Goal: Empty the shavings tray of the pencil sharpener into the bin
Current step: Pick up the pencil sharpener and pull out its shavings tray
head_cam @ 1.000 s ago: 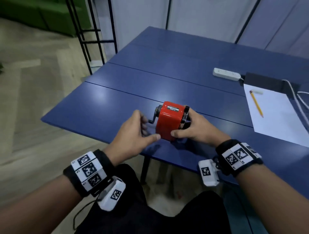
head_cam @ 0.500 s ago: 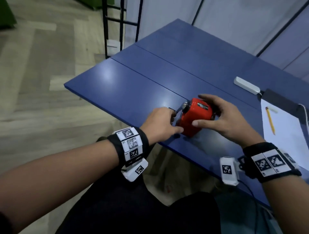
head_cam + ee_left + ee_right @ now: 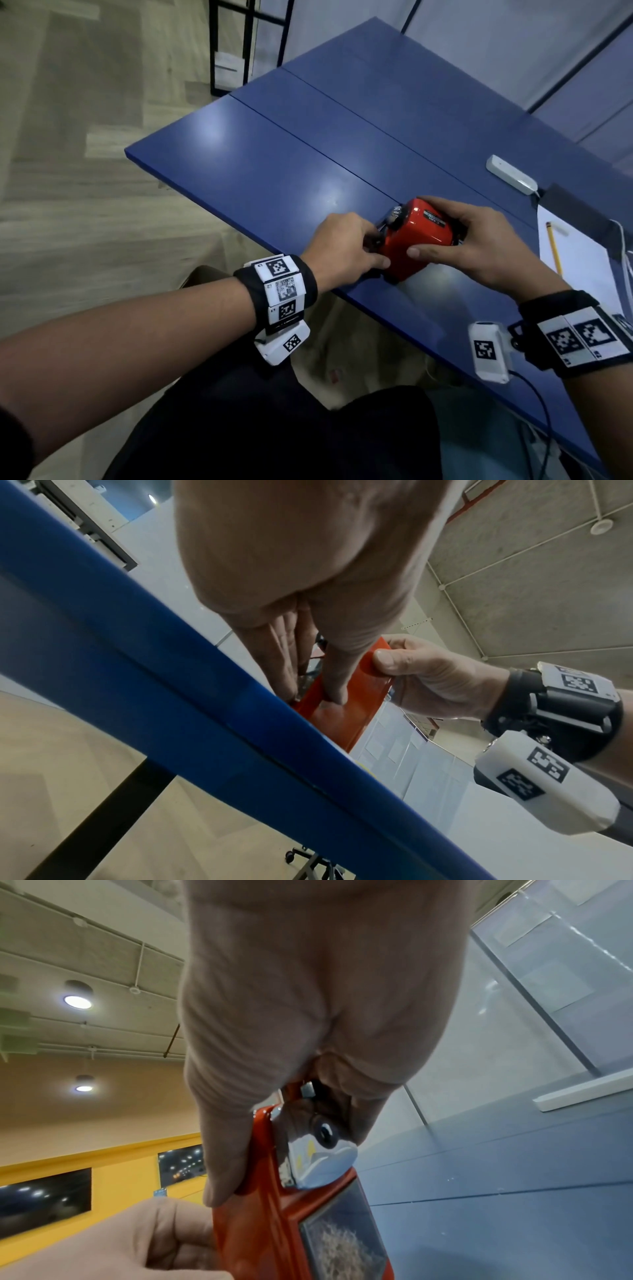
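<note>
The red pencil sharpener (image 3: 411, 240) stands near the front edge of the blue table (image 3: 274, 178), its crank end turned to the left. My right hand (image 3: 476, 240) grips it over the top, thumb on the near side. My left hand (image 3: 346, 246) holds the crank end, fingers curled behind it and thumb (image 3: 337, 696) pressed on the lower red side (image 3: 346, 718). In the right wrist view the chrome front plate (image 3: 318, 1158) and the clear shavings tray (image 3: 342, 1248) show; the tray sits in the body with shavings inside.
A white power strip (image 3: 510, 174), a black box (image 3: 575, 209) and white paper (image 3: 589, 267) with a yellow pencil (image 3: 553, 246) lie at the right. A pale brown bag-like thing (image 3: 346, 346) shows under the table edge. A black metal frame (image 3: 246, 41) stands beyond the far left corner.
The sharpener has turned, its crank end now pointing left and away. My right hand has shifted over its top, and my left hand has closed in on the crank end. The head view swung left.
</note>
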The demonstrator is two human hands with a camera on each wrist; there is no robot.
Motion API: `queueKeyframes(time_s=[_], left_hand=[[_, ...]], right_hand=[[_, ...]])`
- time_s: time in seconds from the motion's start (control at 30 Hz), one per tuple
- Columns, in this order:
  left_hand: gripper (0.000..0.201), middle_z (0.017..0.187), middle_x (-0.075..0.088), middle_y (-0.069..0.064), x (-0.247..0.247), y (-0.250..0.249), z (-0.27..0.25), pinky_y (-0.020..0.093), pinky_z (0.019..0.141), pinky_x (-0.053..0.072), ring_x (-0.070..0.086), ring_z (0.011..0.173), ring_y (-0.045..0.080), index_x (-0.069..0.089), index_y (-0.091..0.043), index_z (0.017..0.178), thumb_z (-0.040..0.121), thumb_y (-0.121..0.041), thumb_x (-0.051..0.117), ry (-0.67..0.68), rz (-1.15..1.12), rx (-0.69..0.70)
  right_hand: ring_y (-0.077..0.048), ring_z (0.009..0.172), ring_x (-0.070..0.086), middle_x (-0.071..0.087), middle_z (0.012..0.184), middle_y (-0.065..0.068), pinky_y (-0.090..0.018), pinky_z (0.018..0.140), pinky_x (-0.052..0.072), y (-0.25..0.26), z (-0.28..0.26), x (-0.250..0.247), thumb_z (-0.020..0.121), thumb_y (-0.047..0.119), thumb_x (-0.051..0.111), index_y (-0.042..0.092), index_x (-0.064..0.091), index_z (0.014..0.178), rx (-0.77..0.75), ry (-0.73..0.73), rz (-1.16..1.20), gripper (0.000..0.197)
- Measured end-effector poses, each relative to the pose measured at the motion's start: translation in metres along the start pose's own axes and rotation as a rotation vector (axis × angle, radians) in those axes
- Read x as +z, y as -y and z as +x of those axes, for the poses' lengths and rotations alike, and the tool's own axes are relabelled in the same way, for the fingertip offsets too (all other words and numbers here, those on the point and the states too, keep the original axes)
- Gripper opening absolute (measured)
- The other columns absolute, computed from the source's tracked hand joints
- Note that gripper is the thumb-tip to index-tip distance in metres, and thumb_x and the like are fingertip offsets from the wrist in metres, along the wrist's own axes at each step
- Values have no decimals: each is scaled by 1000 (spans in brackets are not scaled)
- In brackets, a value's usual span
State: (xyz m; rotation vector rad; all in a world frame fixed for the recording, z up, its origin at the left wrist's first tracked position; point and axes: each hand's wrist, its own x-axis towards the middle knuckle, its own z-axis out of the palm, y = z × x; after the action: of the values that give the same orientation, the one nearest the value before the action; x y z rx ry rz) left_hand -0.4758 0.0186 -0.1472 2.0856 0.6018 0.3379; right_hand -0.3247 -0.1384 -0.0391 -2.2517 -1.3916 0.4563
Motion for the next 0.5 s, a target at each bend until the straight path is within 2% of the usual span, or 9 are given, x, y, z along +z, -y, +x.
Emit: queueKeyframes(time_s=[0.1, 0.23, 0.3, 0.4, 0.47, 0.5], left_hand=[[36, 86, 82, -3, -3, -2, 0, 37, 82, 60, 75, 86, 20, 86, -24, 101, 75, -48, 87, 10, 68, 31], [35, 89, 81, -3, -5, -5, -1, 37, 79, 58, 72, 87, 23, 86, -26, 107, 82, -51, 81, 39, 160, 79], [32, 85, 77, -1, -7, -8, -1, 33, 71, 52, 69, 83, 25, 85, -23, 104, 86, -49, 79, 63, 220, 96], [31, 77, 72, -1, -16, -18, -1, 29, 61, 41, 66, 78, 25, 80, -19, 92, 85, -49, 78, 144, 331, 115], [37, 76, 70, -2, -31, -30, 2, 30, 60, 45, 66, 77, 24, 73, -18, 87, 80, -53, 81, 219, 423, 112], [41, 80, 70, -3, -41, -37, 4, 32, 63, 49, 67, 80, 23, 71, -19, 91, 77, -56, 82, 240, 466, 111]], right_hand=[[0, 114, 73, 75, 128, 15, -40, 105, 59, -1, 0, -1, 64, 59, 90, 30, 62, 150, 6, 7, 2, 95], [1, 115, 72, 75, 128, 14, -39, 106, 59, -2, 1, 0, 64, 58, 91, 30, 62, 150, -1, 5, -7, 94], [3, 113, 72, 75, 127, 16, -36, 105, 59, -3, 1, 0, 65, 58, 91, 31, 62, 150, -1, 4, -4, 94], [4, 113, 71, 75, 127, 14, -30, 104, 57, -4, 1, 1, 65, 58, 90, 30, 61, 151, -8, -6, -23, 95], [4, 113, 70, 74, 129, 13, -25, 102, 56, -4, 0, 2, 67, 56, 92, 30, 60, 151, -4, -17, -24, 93], [6, 112, 68, 73, 129, 13, -22, 100, 55, -5, 0, 3, 68, 54, 93, 29, 60, 151, 0, -19, -26, 92]])
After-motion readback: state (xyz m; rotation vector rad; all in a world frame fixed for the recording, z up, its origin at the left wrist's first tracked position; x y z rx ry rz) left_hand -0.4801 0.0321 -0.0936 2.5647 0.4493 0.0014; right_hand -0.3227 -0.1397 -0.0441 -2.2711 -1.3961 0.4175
